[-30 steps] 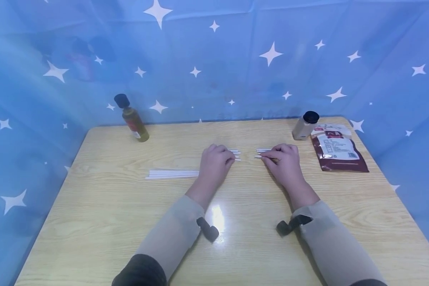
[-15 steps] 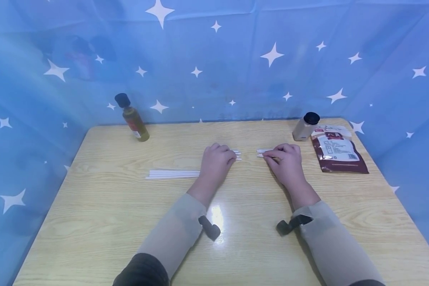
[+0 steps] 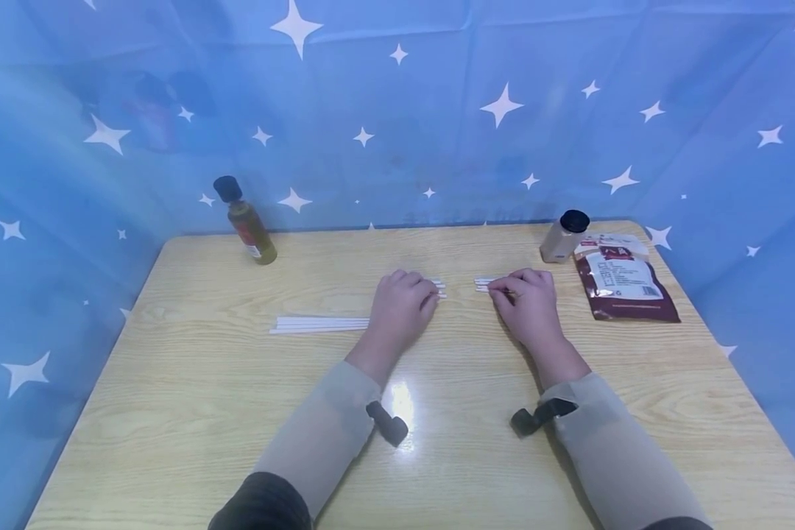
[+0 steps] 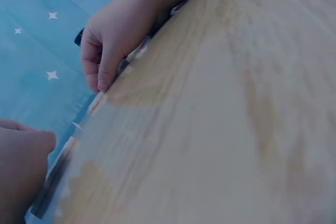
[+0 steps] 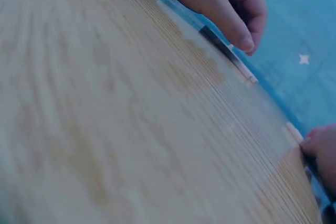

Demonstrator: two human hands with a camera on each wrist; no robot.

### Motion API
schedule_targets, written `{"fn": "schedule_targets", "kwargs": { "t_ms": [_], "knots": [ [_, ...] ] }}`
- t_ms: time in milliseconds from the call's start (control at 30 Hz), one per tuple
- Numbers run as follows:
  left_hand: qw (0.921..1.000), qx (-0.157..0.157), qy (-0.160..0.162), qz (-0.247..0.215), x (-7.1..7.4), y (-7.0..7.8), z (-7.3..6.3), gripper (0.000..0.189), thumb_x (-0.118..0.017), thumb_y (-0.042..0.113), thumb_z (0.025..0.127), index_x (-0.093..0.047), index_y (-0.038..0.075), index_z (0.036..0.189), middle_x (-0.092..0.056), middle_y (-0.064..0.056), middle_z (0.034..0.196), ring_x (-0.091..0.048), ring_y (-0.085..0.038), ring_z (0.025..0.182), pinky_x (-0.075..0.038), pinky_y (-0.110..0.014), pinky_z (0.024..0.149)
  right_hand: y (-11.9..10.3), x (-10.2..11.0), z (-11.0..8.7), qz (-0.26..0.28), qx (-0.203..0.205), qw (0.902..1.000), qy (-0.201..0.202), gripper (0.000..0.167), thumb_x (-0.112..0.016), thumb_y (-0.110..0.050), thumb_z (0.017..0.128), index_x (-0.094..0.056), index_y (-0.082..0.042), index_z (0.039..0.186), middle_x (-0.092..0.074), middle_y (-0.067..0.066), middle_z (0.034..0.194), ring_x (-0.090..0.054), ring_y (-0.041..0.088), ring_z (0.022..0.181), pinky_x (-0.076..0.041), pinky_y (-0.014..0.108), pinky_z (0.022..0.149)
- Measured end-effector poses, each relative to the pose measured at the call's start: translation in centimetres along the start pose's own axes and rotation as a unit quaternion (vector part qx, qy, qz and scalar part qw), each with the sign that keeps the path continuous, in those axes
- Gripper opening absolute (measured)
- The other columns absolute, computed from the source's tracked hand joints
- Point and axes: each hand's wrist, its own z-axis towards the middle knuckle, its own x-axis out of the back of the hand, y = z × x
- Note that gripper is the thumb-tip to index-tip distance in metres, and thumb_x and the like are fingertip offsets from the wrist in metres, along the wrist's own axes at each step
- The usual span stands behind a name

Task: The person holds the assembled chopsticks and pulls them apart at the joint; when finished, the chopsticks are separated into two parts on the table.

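Observation:
My left hand (image 3: pixel 403 300) bends its fingers over a group of slim white sticks, whose ends (image 3: pixel 442 285) show past the fingertips. Opposite it, my right hand (image 3: pixel 528 298) brings thumb and forefinger together at the near side of a second group; those stick ends (image 3: pixel 481 285) point toward the left hand. A gap separates the two groups, and the palms hide most of their length. In the right wrist view, the right thumb (image 5: pixel 233 27) is right by a dark-sided stick (image 5: pixel 223 48) with a pale tip. More long white sticks (image 3: pixel 321 324) lie side by side left of my left wrist.
At the back left stands a dark-capped bottle (image 3: pixel 252 232). A black-lidded jar (image 3: pixel 561 241) stands at the back right, close to a maroon and white food pouch (image 3: pixel 626 283). A blue star-patterned cloth (image 3: pixel 424 110) hangs behind the wooden table (image 3: pixel 457 456).
The nearest stick end at my right fingertips has shifted slightly right, more level with the ends beside it, and the right fingertips moved with it. The left hand has barely moved.

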Motion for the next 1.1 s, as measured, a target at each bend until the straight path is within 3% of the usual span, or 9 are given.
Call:
{"fn": "schedule_targets", "kwargs": {
  "t_ms": [233, 433, 767, 1100],
  "knots": [
    [0.9974, -0.03, 0.046, -0.046, 0.3, 0.2, -1.2, 0.014, -0.076, 0.021, 0.098, -0.081, 0.014, 0.109, -0.078, 0.0, 0.104, -0.065, -0.022, 0.094, -0.05, -0.04, 0.087, -0.3, -0.1, -0.2, 0.019, 0.002, 0.9998, -0.005, 0.017, -0.08, -0.014, 0.096, -0.08, -0.007, 0.111, -0.064, 0.014, 0.108, -0.047, 0.038, 0.114, -0.035, 0.054, 0.096],
    [0.9967, -0.043, 0.042, -0.055, 1.2, -0.3, -2.0, 0.016, -0.075, 0.016, 0.097, -0.08, 0.013, 0.112, -0.078, -0.001, 0.106, -0.066, -0.022, 0.096, -0.051, -0.04, 0.088, -0.6, 0.0, -0.1, 0.044, 0.005, 0.999, -0.004, 0.015, -0.077, -0.014, 0.098, -0.08, -0.006, 0.11, -0.063, 0.013, 0.108, -0.046, 0.037, 0.114, -0.035, 0.052, 0.094],
    [0.9986, -0.02, 0.027, -0.041, 3.7, -2.9, -4.3, 0.021, -0.074, 0.016, 0.098, -0.079, 0.011, 0.118, -0.077, -0.004, 0.11, -0.068, -0.026, 0.106, -0.051, -0.046, 0.1, -0.6, -0.4, -0.4, 0.047, 0.048, 0.9977, 0.002, 0.013, -0.079, -0.012, 0.097, -0.08, -0.004, 0.107, -0.066, 0.015, 0.107, -0.049, 0.038, 0.109, -0.036, 0.053, 0.091],
    [0.9988, -0.005, 0.034, -0.034, 5.8, -5.2, -6.6, 0.02, -0.071, 0.019, 0.099, -0.078, 0.01, 0.116, -0.077, -0.004, 0.114, -0.068, -0.026, 0.106, -0.051, -0.046, 0.1, -2.2, -1.3, -0.5, 0.022, 0.08, 0.9963, 0.023, 0.012, -0.079, -0.014, 0.094, -0.081, -0.005, 0.102, -0.072, 0.014, 0.102, -0.054, 0.039, 0.102, -0.038, 0.056, 0.096]
  ]
}}
